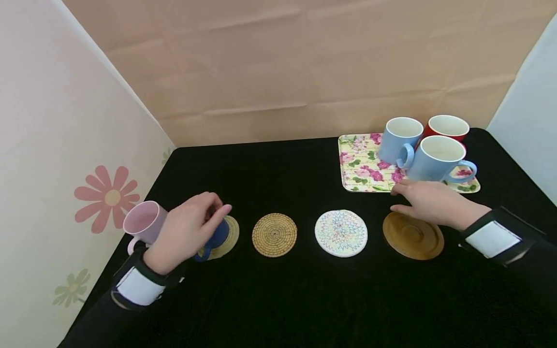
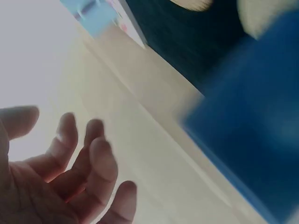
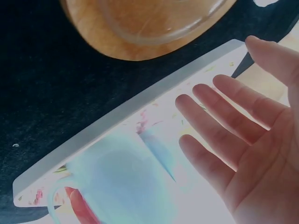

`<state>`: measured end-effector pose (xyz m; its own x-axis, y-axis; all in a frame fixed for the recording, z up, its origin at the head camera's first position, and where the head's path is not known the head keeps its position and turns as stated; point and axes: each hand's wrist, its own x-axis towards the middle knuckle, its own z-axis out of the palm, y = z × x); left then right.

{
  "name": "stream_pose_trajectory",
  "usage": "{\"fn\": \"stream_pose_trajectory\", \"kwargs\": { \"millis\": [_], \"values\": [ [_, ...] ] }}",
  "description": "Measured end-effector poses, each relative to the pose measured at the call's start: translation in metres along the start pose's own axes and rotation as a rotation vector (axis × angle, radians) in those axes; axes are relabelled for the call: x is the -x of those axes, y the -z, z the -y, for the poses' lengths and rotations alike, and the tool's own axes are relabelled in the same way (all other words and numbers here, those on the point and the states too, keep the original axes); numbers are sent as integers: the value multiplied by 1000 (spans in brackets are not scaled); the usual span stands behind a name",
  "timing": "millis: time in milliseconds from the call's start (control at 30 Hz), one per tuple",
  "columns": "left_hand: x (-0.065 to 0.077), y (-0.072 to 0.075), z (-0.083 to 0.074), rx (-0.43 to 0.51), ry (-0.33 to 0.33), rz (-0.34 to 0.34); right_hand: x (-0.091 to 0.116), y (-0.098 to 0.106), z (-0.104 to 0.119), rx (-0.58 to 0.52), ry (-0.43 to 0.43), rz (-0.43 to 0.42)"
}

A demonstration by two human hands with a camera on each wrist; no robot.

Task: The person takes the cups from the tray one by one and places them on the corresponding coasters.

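My left hand (image 1: 189,232) is raised over a dark blue mug (image 1: 221,232), which it mostly hides in the head view. That mug stands on a round woven coaster (image 1: 228,246). In the left wrist view the fingers are loosely bent and empty, apart from the blue mug's side (image 2: 261,130). A pink mug (image 1: 145,222) is just left of the hand. My right hand (image 1: 428,203) hovers above a round wooden coaster (image 1: 413,241), near the front edge of a floral tray (image 1: 361,169). Its fingers are extended and hold nothing, close to a light blue mug (image 1: 431,162).
On the tray stand a second light blue mug (image 1: 393,140) and a red mug (image 1: 448,126) behind the first. A woven straw coaster (image 1: 274,235) and a white patterned coaster (image 1: 341,233) lie mid-table on black cloth (image 1: 278,299). Walls enclose the back and sides.
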<state>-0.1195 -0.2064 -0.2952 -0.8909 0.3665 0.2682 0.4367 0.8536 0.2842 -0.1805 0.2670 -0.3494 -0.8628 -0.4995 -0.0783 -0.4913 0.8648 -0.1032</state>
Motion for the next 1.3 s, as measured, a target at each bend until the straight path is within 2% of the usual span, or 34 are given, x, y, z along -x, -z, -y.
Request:
{"fn": "stream_pose_trajectory", "kwargs": {
  "millis": [167,333,467,600,733,800,900,1000,1133,1300],
  "values": [
    [-38,-21,-35,47,-142,124,9,4,3,-36,-11,-50],
    [-75,-55,-59,37,-193,209,18,5,-2,-73,-23,-146],
    [-101,-87,-71,26,-202,285,26,3,-10,-73,-59,-266],
    [-120,-113,-84,3,-219,402,31,0,-20,-72,-127,-416],
    [-136,-136,-96,-49,-250,496,37,-1,-33,-91,-236,-590],
    [-144,-147,-101,-75,-263,523,39,0,-43,-128,-302,-647],
    [-153,-160,-103,-103,-266,566,37,3,-57,-228,-407,-620],
    [-157,-168,-102,-120,-257,609,31,4,-71,-330,-485,-524],
    [-157,-172,-102,-159,-264,622,24,2,-79,-417,-511,-440],
    [-162,-172,-107,-195,-319,574,22,1,-82,-466,-512,-427]
  ]
}}
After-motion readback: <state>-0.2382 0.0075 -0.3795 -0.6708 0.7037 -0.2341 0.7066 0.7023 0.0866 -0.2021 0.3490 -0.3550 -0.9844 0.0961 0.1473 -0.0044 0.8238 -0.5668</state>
